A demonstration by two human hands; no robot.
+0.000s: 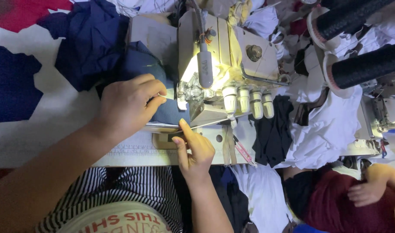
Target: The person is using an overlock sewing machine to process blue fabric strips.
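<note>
Navy fabric (171,113) on white sewing table (132,151), cluttered workshop, black thread cones (361,69)

My work table (55,129) was pale, its near edge marked with a printed ruler strip (132,151). A small lamp (204,64) threw hard yellow-white light over the middle of it — the rest lay dimmer. Dark blue cloth (91,39) was heaped at the far left corner, white fabric (331,125) and black fabric (273,133) slumped off the right edge, below two black thread cones (361,64).
</note>
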